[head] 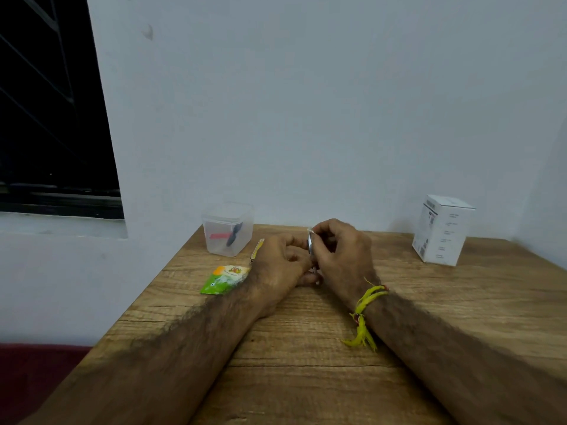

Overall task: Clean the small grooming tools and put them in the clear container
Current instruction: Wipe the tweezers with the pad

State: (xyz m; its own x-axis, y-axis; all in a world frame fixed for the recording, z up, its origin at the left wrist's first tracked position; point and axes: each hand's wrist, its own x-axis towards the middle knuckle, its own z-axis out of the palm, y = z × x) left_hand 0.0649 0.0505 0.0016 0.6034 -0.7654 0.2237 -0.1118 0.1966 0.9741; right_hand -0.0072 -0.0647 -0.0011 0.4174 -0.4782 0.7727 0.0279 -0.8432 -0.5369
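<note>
Silver metal grooming tool [310, 248] standing upright between our hands above worktop [306, 348]: left hand [283, 265] pinching it steady, right hand [340, 250] pinching white wipe scrap [310, 230] at tip, likely cleaning. Clear container [227, 230] waiting behind-left, already holding tools.

green packet [223, 280], white box [441, 230], yellow wrist thread [366, 305]
</note>
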